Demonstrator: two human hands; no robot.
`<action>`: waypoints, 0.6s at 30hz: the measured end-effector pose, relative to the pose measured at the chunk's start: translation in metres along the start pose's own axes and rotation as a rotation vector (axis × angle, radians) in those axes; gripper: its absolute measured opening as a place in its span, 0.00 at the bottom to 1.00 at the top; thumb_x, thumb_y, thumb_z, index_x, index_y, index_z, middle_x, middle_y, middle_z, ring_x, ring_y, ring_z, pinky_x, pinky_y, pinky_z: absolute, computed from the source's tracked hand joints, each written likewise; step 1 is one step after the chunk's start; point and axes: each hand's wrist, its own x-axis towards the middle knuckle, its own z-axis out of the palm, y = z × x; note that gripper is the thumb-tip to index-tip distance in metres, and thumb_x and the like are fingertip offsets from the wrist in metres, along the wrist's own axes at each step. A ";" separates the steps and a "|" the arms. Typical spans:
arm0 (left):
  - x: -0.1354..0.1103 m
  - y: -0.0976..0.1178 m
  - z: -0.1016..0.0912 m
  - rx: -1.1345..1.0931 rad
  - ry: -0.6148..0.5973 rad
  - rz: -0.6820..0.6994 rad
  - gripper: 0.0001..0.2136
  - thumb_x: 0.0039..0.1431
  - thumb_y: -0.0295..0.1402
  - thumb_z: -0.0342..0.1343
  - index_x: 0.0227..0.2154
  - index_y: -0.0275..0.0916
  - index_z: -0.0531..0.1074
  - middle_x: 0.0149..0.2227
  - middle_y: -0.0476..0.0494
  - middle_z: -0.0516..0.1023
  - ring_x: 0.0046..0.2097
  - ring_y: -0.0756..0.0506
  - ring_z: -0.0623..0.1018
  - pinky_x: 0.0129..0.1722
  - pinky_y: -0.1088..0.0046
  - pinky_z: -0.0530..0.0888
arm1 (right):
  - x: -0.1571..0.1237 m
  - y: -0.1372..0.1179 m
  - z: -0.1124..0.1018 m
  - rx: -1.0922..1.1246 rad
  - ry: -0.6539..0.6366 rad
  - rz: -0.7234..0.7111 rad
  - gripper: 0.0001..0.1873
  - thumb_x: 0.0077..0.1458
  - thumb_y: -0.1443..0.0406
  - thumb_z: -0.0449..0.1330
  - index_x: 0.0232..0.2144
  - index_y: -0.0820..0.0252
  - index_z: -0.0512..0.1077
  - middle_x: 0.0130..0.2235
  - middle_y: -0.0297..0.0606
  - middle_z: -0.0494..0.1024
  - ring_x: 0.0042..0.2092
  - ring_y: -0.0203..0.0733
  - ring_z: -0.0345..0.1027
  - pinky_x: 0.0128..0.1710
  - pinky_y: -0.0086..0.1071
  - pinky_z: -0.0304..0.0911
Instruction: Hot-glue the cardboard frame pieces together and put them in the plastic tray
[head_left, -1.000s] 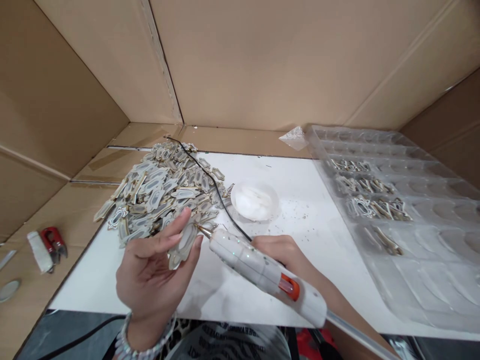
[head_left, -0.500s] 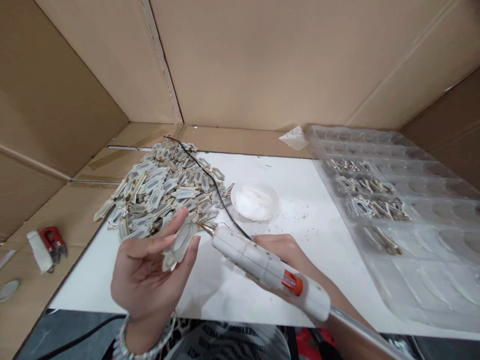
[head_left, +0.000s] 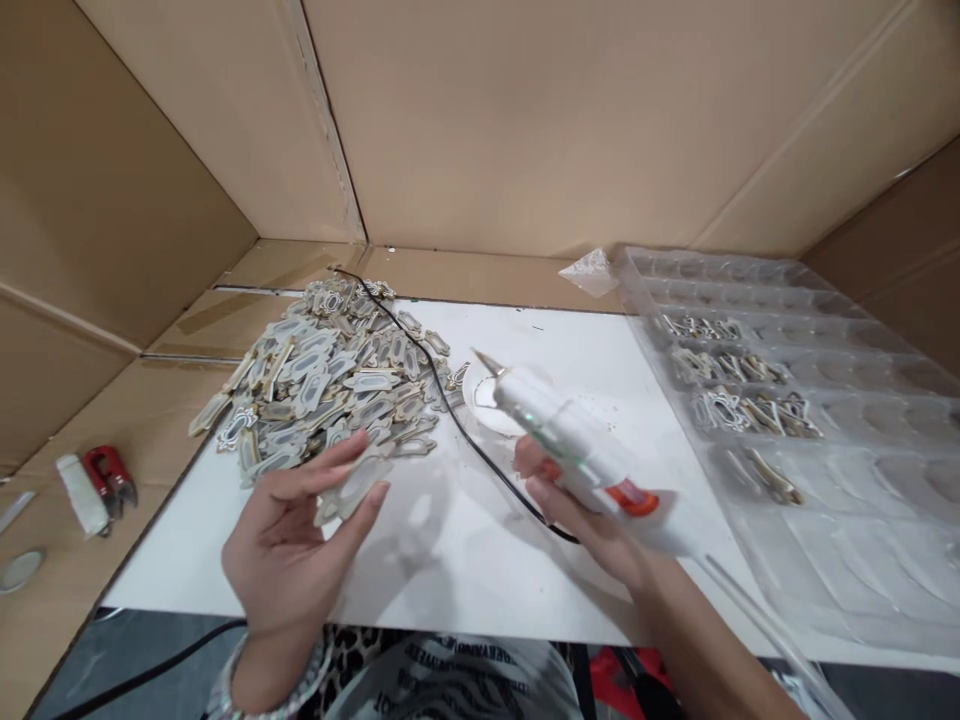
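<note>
- A left hand [head_left: 289, 545] pinches one flat trim piece [head_left: 351, 488] between thumb and fingertips, face up, just in front of the pile [head_left: 330, 375] of like pieces on a white board [head_left: 450, 570].
- The right hand [head_left: 592, 515] is wrapped around a glue gun [head_left: 570, 450], held well to the right of the pile and clear of the piece. Its nozzle tilts up and away over a small white dish [head_left: 472, 388] just right of the pile.
- The gun's black cord [head_left: 450, 410] runs along the pile's right edge.
- A clear tray [head_left: 862, 560], far right of the pile, holds a few rows of pieces. Red clippers [head_left: 109, 478] lie well left of the pile on cardboard.
- The work looks to be at the pause between gluing and setting: the gun is off the piece and the piece is in hand. Whether glue sits on it cannot be told.
- The next move calls for a level piece, fingertips kept off any wet glue, and the hot nozzle held away from cord and fingers.
</note>
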 end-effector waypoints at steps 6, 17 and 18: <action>0.013 -0.035 -0.063 0.304 0.303 -0.113 0.12 0.43 0.28 0.71 0.31 0.43 0.76 0.34 0.54 0.80 0.45 0.45 0.80 0.54 0.65 0.77 | -0.003 -0.007 -0.008 0.016 0.105 0.034 0.12 0.63 0.57 0.55 0.28 0.52 0.64 0.24 0.29 0.63 0.25 0.38 0.60 0.30 0.35 0.62; 0.034 -0.059 -0.116 1.103 0.074 -0.498 0.29 0.49 0.50 0.64 0.50 0.39 0.70 0.42 0.43 0.82 0.55 0.31 0.76 0.54 0.41 0.70 | 0.001 -0.001 -0.008 0.038 0.199 0.030 0.10 0.61 0.57 0.57 0.30 0.54 0.67 0.22 0.26 0.63 0.24 0.35 0.59 0.29 0.33 0.57; 0.033 -0.060 -0.113 1.114 0.052 -0.475 0.29 0.52 0.49 0.61 0.53 0.37 0.67 0.44 0.40 0.81 0.56 0.31 0.75 0.55 0.42 0.70 | 0.001 0.000 -0.009 0.050 0.225 0.036 0.10 0.61 0.57 0.58 0.30 0.54 0.68 0.21 0.26 0.63 0.24 0.35 0.59 0.29 0.33 0.57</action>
